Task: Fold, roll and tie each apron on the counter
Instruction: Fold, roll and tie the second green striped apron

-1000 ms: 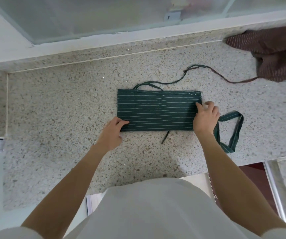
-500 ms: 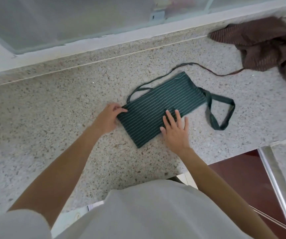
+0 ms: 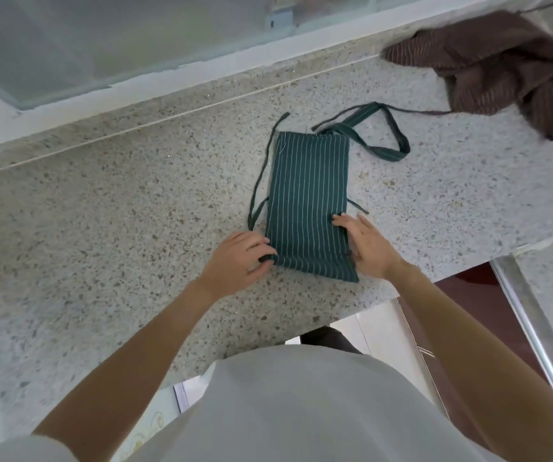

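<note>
Folded apron (image 3: pixel 308 201) on counter (image 3: pixel 101 228); another apron (image 3: pixel 501 71) far right, seemingly bunched.

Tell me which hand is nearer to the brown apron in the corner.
Right. The right hand rests on the folded green apron's right edge, on the side toward the brown apron. The left hand grips the green apron's near left corner, farther away.

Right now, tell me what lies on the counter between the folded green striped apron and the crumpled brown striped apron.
In the head view, the green apron's wide neck loop and thin tie strings lie between the folded green striped apron and the crumpled brown striped apron; otherwise speckled stone counter.
</note>
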The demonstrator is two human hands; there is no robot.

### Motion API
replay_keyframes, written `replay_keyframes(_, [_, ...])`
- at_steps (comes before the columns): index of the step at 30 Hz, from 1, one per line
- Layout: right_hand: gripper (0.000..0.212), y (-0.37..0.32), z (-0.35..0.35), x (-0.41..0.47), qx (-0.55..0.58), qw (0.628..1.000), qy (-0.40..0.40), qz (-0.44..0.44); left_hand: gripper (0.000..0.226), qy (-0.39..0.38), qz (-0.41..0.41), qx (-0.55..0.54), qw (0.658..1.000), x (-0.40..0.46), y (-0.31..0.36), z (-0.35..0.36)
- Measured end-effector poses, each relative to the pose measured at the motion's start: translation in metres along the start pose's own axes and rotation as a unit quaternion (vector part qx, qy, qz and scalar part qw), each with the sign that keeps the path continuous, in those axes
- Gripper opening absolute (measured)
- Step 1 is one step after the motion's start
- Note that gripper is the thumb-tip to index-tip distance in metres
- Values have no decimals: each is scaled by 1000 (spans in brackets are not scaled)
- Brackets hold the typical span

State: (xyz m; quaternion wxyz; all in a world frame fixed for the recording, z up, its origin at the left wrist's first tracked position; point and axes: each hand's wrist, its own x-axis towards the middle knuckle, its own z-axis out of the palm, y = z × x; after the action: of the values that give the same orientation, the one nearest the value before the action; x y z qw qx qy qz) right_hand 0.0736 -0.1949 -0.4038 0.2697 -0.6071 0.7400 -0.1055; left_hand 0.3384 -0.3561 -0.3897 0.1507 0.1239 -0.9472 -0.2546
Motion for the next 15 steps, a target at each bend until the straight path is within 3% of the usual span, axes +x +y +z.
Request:
replay_keyframes(2, [55, 2, 0, -6, 44, 999, 29, 12, 25, 27, -21, -42, 999, 18, 7, -13])
replay_keyframes(5, [32, -7, -1, -8, 139, 976, 138, 100, 27, 77, -81, -83, 990, 51, 13, -30])
replay_keyframes(9, [15, -2, -5, 7, 234, 937, 180, 188, 26, 117, -149, -96, 977, 105, 0, -41])
replay_keyframes(15, [18, 0, -21, 36, 203, 908, 204, 306, 20, 61, -294, -110, 947, 170, -45, -20])
